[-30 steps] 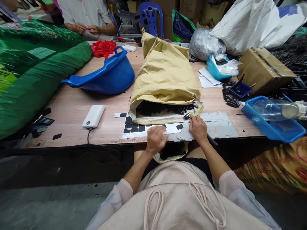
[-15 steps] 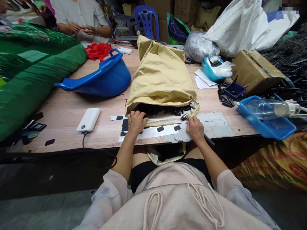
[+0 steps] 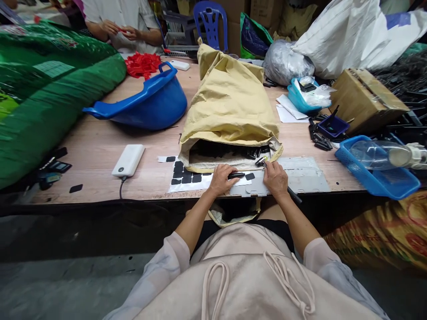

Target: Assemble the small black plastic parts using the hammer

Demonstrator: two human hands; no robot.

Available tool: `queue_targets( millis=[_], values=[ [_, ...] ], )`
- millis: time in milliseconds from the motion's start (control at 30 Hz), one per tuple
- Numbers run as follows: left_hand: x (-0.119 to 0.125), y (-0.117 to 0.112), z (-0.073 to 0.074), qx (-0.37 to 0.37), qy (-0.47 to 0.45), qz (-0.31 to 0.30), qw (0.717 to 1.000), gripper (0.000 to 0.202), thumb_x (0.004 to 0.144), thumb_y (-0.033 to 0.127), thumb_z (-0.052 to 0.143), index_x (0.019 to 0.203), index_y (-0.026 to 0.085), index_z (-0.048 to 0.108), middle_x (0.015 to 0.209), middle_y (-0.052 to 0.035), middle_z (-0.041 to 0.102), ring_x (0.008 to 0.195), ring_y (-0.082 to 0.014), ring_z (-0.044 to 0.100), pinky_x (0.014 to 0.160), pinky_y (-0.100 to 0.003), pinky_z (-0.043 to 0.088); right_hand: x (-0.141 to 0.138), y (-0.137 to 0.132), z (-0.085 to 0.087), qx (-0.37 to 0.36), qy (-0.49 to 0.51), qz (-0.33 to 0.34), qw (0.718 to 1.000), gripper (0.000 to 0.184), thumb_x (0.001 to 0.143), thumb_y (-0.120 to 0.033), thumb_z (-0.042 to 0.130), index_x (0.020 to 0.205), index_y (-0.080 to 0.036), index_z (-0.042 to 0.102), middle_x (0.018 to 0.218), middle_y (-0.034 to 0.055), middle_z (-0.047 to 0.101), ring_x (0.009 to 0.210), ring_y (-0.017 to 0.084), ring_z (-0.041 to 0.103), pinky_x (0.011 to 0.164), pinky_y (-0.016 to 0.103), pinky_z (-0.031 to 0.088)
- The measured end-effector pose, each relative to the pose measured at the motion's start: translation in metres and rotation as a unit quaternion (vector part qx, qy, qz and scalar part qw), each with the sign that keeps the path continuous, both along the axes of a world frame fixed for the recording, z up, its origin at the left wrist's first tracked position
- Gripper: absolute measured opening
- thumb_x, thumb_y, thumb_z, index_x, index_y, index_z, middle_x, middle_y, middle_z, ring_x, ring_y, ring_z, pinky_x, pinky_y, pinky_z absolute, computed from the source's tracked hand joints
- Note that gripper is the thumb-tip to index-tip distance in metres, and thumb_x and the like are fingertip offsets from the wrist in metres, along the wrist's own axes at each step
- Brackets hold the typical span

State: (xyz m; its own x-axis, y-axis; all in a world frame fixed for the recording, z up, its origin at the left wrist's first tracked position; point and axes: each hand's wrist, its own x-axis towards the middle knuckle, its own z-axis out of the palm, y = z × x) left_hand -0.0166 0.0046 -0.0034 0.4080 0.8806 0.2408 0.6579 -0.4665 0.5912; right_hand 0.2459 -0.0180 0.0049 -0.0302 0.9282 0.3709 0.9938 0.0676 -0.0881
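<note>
My left hand (image 3: 221,178) is closed on a thin black plastic strip (image 3: 237,175), held just above a white backing sheet (image 3: 196,182) that carries several black pads. My right hand (image 3: 275,178) grips a small tool with a black handle (image 3: 293,195), its tip near the mouth of a tan paper sack (image 3: 230,111). The sack lies open toward me with several black parts (image 3: 227,151) inside. A grey flat sheet (image 3: 300,175) lies under my right hand.
A white power bank (image 3: 128,160) with cable lies left. A blue tub (image 3: 147,100), green sacks (image 3: 50,98), blue trays (image 3: 380,173) with a plastic bottle, a cardboard box (image 3: 367,95) and red parts (image 3: 143,66) crowd the table. Another person's hands (image 3: 123,32) work at the far side.
My left hand went from the sack's left mouth back to the middle and now holds a black strip. My right hand has stayed in place with its tool.
</note>
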Motion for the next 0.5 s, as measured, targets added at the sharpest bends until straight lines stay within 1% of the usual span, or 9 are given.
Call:
queue_targets(
  millis=[100, 167, 233, 300, 400, 500],
  values=[
    [-0.002, 0.003, 0.000, -0.013, -0.009, 0.004, 1.000, 0.018, 0.091, 0.035, 0.077, 0.104, 0.024, 0.077, 0.100, -0.0047, 0.071, 0.103, -0.0258, 0.057, 0.097, -0.040, 0.043, 0.002, 0.000, 0.003, -0.002, 0.041, 0.010, 0.999, 0.034, 0.101, -0.021, 0.047, 0.126, -0.018, 0.069, 0.104, 0.0115, 0.068, 0.093, 0.023, 0.059, 0.077, 0.032, 0.045],
    [-0.002, 0.003, -0.001, -0.017, -0.012, 0.007, 1.000, 0.017, 0.090, 0.035, 0.078, 0.103, 0.024, 0.078, 0.098, -0.0045, 0.070, 0.103, -0.0257, 0.056, 0.096, -0.040, 0.043, -0.002, -0.004, 0.006, 0.014, 0.089, 0.022, 0.996, 0.035, 0.103, -0.023, 0.045, 0.128, -0.018, 0.069, 0.106, 0.0116, 0.069, 0.094, 0.023, 0.062, 0.078, 0.031, 0.049],
    [-0.001, 0.003, -0.002, -0.018, -0.016, 0.008, 1.000, 0.017, 0.090, 0.035, 0.079, 0.103, 0.025, 0.080, 0.097, -0.0044, 0.070, 0.102, -0.0255, 0.056, 0.096, -0.040, 0.043, -0.011, -0.011, 0.009, 0.038, 0.148, 0.046, 0.987, 0.037, 0.105, -0.027, 0.042, 0.130, -0.018, 0.068, 0.107, 0.0121, 0.070, 0.096, 0.023, 0.065, 0.080, 0.032, 0.052],
    [-0.001, 0.003, -0.003, -0.018, -0.022, 0.008, 1.000, 0.017, 0.090, 0.036, 0.080, 0.104, 0.026, 0.081, 0.096, -0.0042, 0.070, 0.102, -0.0253, 0.055, 0.095, -0.040, 0.043, -0.025, -0.021, 0.011, 0.050, 0.205, 0.087, 0.974, 0.038, 0.107, -0.031, 0.041, 0.130, -0.018, 0.068, 0.107, 0.0120, 0.072, 0.098, 0.023, 0.067, 0.085, 0.033, 0.055],
    [0.000, 0.003, -0.003, -0.019, -0.026, 0.006, 0.999, 0.019, 0.090, 0.037, 0.080, 0.106, 0.028, 0.083, 0.097, -0.0043, 0.070, 0.102, -0.0250, 0.055, 0.095, -0.041, 0.043, -0.046, -0.033, 0.012, 0.027, 0.255, 0.151, 0.955, 0.036, 0.108, -0.033, 0.044, 0.130, -0.020, 0.068, 0.107, 0.0105, 0.074, 0.099, 0.022, 0.069, 0.089, 0.035, 0.057],
    [0.000, 0.003, -0.002, -0.024, -0.022, 0.005, 0.999, 0.021, 0.090, 0.037, 0.079, 0.109, 0.029, 0.083, 0.098, -0.0046, 0.071, 0.102, -0.0252, 0.055, 0.095, -0.041, 0.043, -0.059, -0.040, 0.015, 0.003, 0.270, 0.184, 0.945, 0.035, 0.107, -0.032, 0.045, 0.131, -0.022, 0.068, 0.107, 0.0097, 0.074, 0.097, 0.022, 0.070, 0.088, 0.035, 0.058]
  ],
)
